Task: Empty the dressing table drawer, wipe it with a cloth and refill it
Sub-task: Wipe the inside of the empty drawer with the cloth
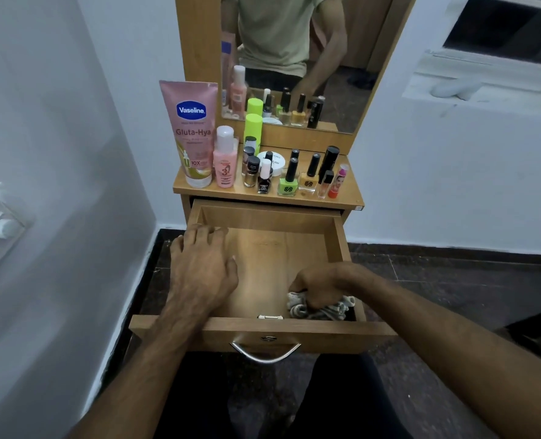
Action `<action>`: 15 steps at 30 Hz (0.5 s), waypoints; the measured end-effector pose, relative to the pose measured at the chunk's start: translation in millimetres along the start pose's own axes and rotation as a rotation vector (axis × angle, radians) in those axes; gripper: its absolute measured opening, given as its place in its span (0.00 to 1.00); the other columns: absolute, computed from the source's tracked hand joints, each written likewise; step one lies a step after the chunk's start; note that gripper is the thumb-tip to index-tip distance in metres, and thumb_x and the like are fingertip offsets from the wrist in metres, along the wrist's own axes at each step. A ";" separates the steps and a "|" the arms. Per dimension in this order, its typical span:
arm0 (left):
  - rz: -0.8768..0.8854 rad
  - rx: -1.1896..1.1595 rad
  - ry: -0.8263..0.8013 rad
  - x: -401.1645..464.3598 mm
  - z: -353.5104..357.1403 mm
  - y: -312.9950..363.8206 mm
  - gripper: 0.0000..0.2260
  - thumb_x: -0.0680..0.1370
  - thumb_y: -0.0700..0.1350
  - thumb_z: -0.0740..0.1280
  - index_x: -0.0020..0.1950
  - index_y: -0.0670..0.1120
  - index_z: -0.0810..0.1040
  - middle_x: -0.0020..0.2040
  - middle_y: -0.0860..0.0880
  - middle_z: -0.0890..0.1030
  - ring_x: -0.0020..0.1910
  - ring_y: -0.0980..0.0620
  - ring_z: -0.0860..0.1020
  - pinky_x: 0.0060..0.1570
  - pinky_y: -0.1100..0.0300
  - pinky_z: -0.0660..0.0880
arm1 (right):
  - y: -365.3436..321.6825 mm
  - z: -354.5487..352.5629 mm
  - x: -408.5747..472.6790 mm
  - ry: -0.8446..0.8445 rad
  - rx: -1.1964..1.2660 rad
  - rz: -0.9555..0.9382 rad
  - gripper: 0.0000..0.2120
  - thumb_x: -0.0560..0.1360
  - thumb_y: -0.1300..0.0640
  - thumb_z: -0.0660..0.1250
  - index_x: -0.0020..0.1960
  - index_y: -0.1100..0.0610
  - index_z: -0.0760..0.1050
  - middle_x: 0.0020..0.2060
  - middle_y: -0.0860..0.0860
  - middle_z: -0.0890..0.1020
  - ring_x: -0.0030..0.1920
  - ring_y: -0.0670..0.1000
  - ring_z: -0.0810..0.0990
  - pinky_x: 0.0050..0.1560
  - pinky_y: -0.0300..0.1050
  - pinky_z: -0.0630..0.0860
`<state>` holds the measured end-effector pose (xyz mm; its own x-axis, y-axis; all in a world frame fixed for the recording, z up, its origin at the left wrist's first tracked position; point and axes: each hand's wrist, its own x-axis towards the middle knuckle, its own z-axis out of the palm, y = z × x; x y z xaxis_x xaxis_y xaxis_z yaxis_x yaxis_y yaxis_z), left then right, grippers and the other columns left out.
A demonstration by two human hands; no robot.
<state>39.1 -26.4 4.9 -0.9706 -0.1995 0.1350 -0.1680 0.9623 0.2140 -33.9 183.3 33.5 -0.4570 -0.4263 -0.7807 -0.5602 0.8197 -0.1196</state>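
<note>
Head view: the drawer (pixel 264 331) of the dressing desk (pixel 351 193) is pulled out toward the person, its wooden bottom bare apart from the hands and a cloth (pixel 321 308). The cloth, grey and white and bunched up, lies in the near right corner of the drawer, against the front panel. The right hand (pixel 318 285) sits on top of it, its fingers (pixel 297 285) curled down round the fabric and gripping it. The left hand (pixel 201 261) lies over the left side of the drawer, palm down, its fingers (pixel 199 232) spread and nearly straight, holding nothing; whether it presses on the side wall or the bottom I cannot tell. A curved metal handle (pixel 264 353) hangs from the drawer front.

On the desk top above the drawer stand a pink Vaseline tube (pixel 191 131), a small pink bottle (pixel 225 158), a lime-green container (pixel 252 129), a white round jar (pixel 274 163) and a row of nail polish bottles (pixel 289 179), close together. Behind them a mirror (pixel 294 58) reflects the bottles and the person's torso.
</note>
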 end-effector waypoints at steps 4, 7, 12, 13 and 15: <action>0.021 -0.004 0.018 -2.0 1.4 1.3 0.25 0.77 0.54 0.65 0.73 0.48 0.71 0.71 0.45 0.73 0.74 0.45 0.65 0.72 0.42 0.63 | -12.7 4.2 7.7 -0.043 -0.182 0.099 0.16 0.77 0.65 0.62 0.64 0.59 0.78 0.57 0.55 0.81 0.52 0.56 0.80 0.44 0.47 0.77; 0.027 -0.003 0.029 -4.6 1.2 1.4 0.25 0.78 0.54 0.64 0.74 0.48 0.70 0.72 0.46 0.72 0.74 0.45 0.65 0.73 0.42 0.62 | -16.6 4.5 6.7 -0.058 -0.183 0.116 0.22 0.78 0.65 0.63 0.72 0.57 0.72 0.64 0.54 0.78 0.54 0.55 0.78 0.50 0.48 0.77; 0.071 0.048 0.015 -7.8 5.7 0.1 0.24 0.77 0.54 0.65 0.73 0.49 0.71 0.73 0.45 0.70 0.75 0.44 0.62 0.73 0.43 0.60 | -7.8 -10.7 -2.1 -0.139 -0.111 0.108 0.25 0.75 0.58 0.72 0.71 0.56 0.73 0.63 0.55 0.79 0.58 0.57 0.81 0.47 0.46 0.78; 0.074 0.053 0.015 -8.3 5.7 -0.3 0.24 0.77 0.54 0.65 0.73 0.49 0.71 0.73 0.44 0.70 0.76 0.44 0.62 0.74 0.43 0.60 | -8.2 -9.1 -2.0 -0.124 -0.109 0.114 0.23 0.75 0.57 0.72 0.69 0.56 0.74 0.61 0.55 0.81 0.56 0.56 0.81 0.44 0.45 0.78; 0.074 0.057 0.014 -8.7 5.0 -0.6 0.24 0.78 0.53 0.65 0.73 0.50 0.71 0.74 0.44 0.70 0.76 0.44 0.62 0.74 0.43 0.60 | -9.1 -4.5 -1.6 -0.082 -0.117 0.130 0.18 0.76 0.57 0.71 0.65 0.56 0.77 0.57 0.54 0.82 0.53 0.55 0.82 0.41 0.44 0.77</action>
<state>46.8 -24.4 -1.2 -0.9782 -0.1298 0.1621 -0.1061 0.9834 0.1473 -31.2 174.8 38.6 -0.4757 -0.2831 -0.8328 -0.5790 0.8135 0.0541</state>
